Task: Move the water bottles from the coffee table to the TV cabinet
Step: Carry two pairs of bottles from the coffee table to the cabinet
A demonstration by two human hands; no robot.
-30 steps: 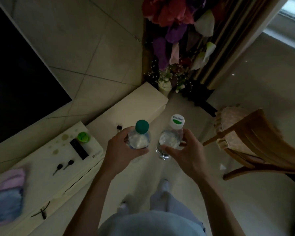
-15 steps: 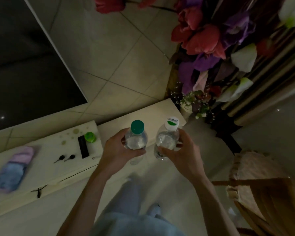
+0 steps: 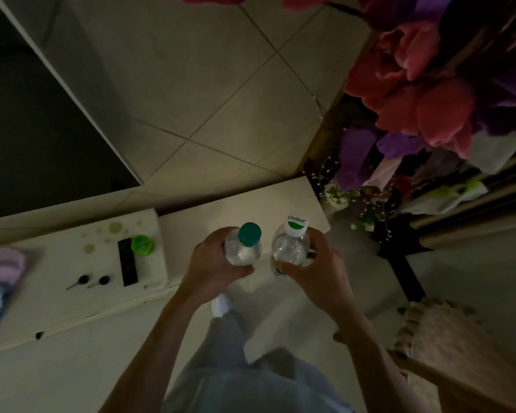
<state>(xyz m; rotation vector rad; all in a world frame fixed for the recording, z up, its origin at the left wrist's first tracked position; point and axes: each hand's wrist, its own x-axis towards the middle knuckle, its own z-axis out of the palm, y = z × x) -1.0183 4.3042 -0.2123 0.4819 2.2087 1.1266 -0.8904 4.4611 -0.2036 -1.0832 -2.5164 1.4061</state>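
My left hand (image 3: 213, 268) grips a clear water bottle with a green cap (image 3: 245, 245), held upright. Beside it my right hand (image 3: 316, 271) grips a second clear bottle with a white cap (image 3: 291, 244), also upright. Both bottles hang in the air just in front of the low white TV cabinet (image 3: 245, 210), over its front edge at its right end. The two bottles stand close together without touching.
A dark TV screen (image 3: 36, 126) hangs above the cabinet's left part. On the cabinet lie a black remote (image 3: 127, 262), a green round lid (image 3: 142, 245), two small dark keys (image 3: 91, 281) and a folded cloth (image 3: 0, 281). Tall artificial flowers (image 3: 423, 93) stand right; a wooden chair (image 3: 447, 347) is at lower right.
The view has closed in on the cabinet and swung left. Both hands have carried the bottles forward until they hang over the cabinet's front edge. The chair has slid toward the lower right.
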